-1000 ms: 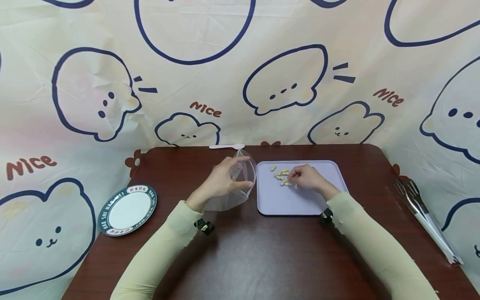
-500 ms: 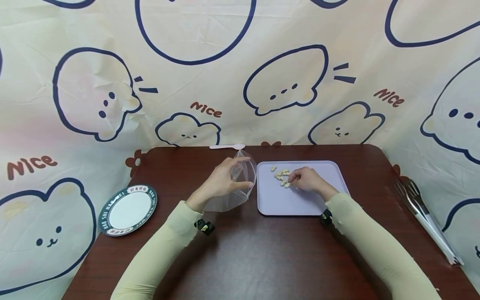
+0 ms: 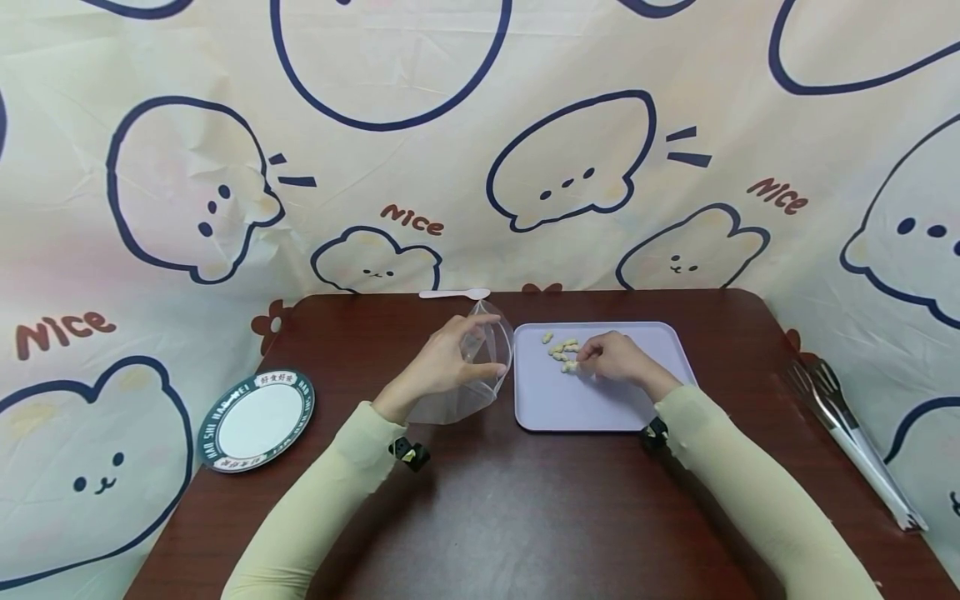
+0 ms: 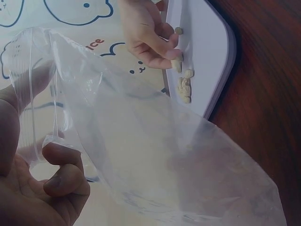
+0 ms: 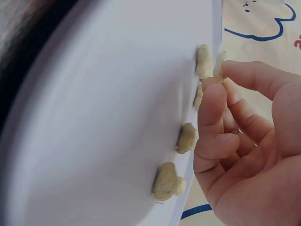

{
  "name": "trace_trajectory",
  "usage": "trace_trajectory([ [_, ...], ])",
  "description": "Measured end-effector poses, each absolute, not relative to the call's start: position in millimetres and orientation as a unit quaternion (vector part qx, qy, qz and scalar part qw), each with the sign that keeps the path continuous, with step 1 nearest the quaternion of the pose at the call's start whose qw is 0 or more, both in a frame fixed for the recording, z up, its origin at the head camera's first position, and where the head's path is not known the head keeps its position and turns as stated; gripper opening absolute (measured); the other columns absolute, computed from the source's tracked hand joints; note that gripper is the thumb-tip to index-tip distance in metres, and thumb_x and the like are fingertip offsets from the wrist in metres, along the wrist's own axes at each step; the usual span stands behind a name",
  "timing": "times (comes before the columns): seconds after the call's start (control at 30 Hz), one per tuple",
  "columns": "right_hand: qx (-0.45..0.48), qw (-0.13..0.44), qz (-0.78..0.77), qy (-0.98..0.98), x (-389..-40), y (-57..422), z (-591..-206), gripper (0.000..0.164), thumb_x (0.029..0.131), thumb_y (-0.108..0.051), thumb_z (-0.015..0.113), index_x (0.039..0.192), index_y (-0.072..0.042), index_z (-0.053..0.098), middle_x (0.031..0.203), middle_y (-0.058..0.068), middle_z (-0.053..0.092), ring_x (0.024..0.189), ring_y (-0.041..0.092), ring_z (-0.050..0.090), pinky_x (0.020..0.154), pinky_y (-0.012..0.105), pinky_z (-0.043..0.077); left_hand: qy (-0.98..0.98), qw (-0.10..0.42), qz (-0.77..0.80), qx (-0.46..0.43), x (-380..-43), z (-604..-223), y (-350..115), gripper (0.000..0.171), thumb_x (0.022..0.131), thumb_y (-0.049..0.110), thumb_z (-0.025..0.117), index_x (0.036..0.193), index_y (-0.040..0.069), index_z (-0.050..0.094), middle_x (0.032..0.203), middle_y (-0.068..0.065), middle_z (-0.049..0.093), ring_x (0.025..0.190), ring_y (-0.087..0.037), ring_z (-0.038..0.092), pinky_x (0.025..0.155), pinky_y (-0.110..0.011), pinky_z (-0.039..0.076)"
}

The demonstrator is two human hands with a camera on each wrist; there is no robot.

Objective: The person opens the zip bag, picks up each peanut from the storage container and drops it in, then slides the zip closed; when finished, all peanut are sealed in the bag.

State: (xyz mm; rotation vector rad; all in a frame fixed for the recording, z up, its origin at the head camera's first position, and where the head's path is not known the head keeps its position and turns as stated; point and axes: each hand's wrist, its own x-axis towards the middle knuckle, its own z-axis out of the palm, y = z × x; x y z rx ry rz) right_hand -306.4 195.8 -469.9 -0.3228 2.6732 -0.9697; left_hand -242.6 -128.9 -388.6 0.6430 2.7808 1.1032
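My left hand [image 3: 442, 358] holds a clear zip bag [image 4: 141, 141] by its mouth, thumb and fingers spread apart so the mouth gapes toward the tray. The bag's body hangs slack, and nothing shows inside it. Over the pale lilac tray [image 3: 585, 408], my right hand [image 3: 618, 358] pinches a peanut [image 5: 219, 67] between thumb and fingertips. Several more unshelled peanuts [image 3: 558, 352] lie in a loose group on the tray's left half, just beside those fingertips. One peanut [image 3: 547, 337] lies a little apart, toward the back.
A green-rimmed plate [image 3: 258, 421] sits at the table's left edge. Behind the bag, a white plastic spoon [image 3: 453, 293] lies along the back edge. Metal tongs [image 3: 855, 442] lie at the right edge. A patterned cloth [image 3: 465, 167] hangs behind the dark wooden table [image 3: 487, 517].
The right hand has shifted only slightly over the peanuts, and those nearest its fingertips look a little displaced. The left hand and the bag stay where they were.
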Motion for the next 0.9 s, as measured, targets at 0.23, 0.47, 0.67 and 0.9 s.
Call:
trace_trajectory([
  [0.23,-0.135,0.113,-0.357,0.917,-300,190,-457,0.012,0.088,-0.02,0.07,0.095,-0.011,0.074,0.086,0.005,0.072,0.068,0.016,0.062,0.064,0.03,0.049,0.911,0.04,0.354,0.206,-243,-390,-129,0.079,0.078,0.049,0.082,0.146,0.034,0.045,0.127,-0.007,0.054,0.106,-0.025,0.058,0.086,-0.045,0.05],
  [0.47,-0.152,0.112,-0.382,0.905,-294,176,-438,0.013,0.089,-0.025,0.073,0.096,-0.014,0.075,0.089,0.013,0.073,0.068,0.019,0.063,0.066,0.032,0.045,0.915,0.042,0.348,0.201,-244,-391,-128,0.079,0.078,0.049,0.082,0.146,0.034,0.046,0.128,-0.007,0.053,0.111,-0.026,0.058,0.087,-0.048,0.05],
  [0.67,-0.167,0.114,-0.413,0.888,-289,167,-426,0.014,0.09,-0.022,0.074,0.099,-0.012,0.075,0.092,0.015,0.073,0.069,0.019,0.065,0.071,0.039,0.051,0.917,0.043,0.341,0.203,-244,-391,-127,0.079,0.078,0.05,0.081,0.146,0.033,0.046,0.128,-0.008,0.054,0.111,-0.026,0.058,0.088,-0.048,0.049],
  [0.9,-0.187,0.108,-0.445,0.869,-280,155,-411,0.011,0.09,-0.02,0.074,0.097,-0.011,0.074,0.088,0.01,0.073,0.068,0.023,0.066,0.07,0.043,0.055,0.917,0.041,0.339,0.207,-244,-392,-126,0.078,0.079,0.049,0.081,0.146,0.032,0.046,0.126,-0.008,0.055,0.106,-0.025,0.059,0.089,-0.048,0.048],
])
